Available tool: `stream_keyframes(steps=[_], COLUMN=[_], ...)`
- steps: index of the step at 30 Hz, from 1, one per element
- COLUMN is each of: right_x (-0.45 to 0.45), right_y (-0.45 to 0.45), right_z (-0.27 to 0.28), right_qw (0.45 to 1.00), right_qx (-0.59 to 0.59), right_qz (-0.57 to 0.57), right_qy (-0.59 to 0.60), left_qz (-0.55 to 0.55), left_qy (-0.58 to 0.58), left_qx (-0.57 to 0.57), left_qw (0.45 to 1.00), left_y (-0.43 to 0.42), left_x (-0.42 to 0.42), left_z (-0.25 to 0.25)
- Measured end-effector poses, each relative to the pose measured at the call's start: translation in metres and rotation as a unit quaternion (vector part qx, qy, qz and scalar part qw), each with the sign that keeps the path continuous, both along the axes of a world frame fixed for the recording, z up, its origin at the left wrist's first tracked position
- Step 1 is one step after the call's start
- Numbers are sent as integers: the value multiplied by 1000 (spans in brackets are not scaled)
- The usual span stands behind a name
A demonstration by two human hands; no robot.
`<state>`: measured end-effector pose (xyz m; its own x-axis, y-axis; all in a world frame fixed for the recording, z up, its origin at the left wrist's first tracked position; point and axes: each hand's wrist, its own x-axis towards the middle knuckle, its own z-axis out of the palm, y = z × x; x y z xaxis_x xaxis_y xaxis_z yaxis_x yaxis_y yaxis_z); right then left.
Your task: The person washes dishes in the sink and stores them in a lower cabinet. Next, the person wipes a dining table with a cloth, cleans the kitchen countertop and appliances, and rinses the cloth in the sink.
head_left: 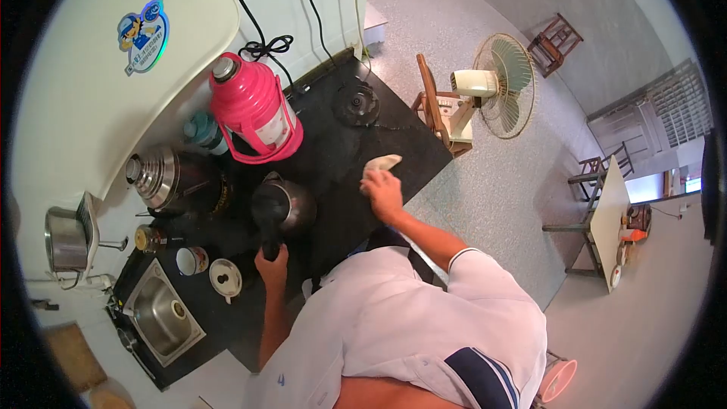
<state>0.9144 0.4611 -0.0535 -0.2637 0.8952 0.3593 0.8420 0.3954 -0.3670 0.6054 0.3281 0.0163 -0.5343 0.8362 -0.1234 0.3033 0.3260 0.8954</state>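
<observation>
My left hand (273,263) is closed round the black handle of a metal kettle (301,208) on the dark countertop (341,151). To the right, my right hand (382,188) grips a pale cloth (385,162) at the counter, its fingers bent over it. A round black base (356,102) lies further back on the countertop. A pink thermos (254,106) stands behind the kettle, and a dark and silver thermos (170,182) is to its left.
By the sink (168,314) are a white lid (226,279), a cup (192,260) and a jar (150,239). A pot (67,238) is at the far left. Beyond the counter are a fan (503,87) on a chair and a table (612,212).
</observation>
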Motion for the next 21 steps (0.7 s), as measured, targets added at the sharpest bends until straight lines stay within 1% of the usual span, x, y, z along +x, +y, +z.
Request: stream_keyframes(steps=[1,2,4,5,6,7,8,9,10,11,12,14,16,18,19,20,21], right_x=[-12,-19,-18,-16,-10,1,11,22,32,43,54,74,91,105,111,115,118], right_y=[2,3,10,16,20,26,34,40,45,51,56,60,60,56,54,53,52], right_z=[1,2,7,9,10,10,10,9,13,4,3,0,-1,1,3,3,3], right_qw=[1000,1000,999,998,997,997,998,999,1000,999,998,998,995,995,994,995,995], right_qx=[7,12,8,7,11,10,11,13,2,19,18,14,-5,-10,-24,-22,-24], right_qz=[14,28,45,65,68,67,67,29,-3,-37,-57,-60,-98,-99,-110,-102,-91], right_qy=[-1,-2,-11,-22,-22,-21,-19,-19,-11,-10,-4,9,-8,-1,3,4,15], left_qz=[3,2,22,24,100,175,178,180,124,67,73,-17,-63,-128,-173,-174,-157], left_qy=[29,30,59,60,17,-28,-31,-34,-59,-84,-82,-142,-153,-87,-44,-3,21], left_qx=[-1,-2,8,9,100,193,138,84,39,-6,5,-103,0,119,185,241,245], left_qw=[1000,1000,998,998,990,965,974,979,990,994,994,984,986,981,966,955,956], left_y=[2,1,2,-1,-8,-17,-38,-62,-80,-87,-75,-42,10,76,111,149,185], left_x=[2,4,19,25,32,35,33,29,31,36,48,87,118,151,159,167,174], left_z=[4,9,38,35,26,16,5,-5,-9,-6,13,69,95,144,161,169,194])
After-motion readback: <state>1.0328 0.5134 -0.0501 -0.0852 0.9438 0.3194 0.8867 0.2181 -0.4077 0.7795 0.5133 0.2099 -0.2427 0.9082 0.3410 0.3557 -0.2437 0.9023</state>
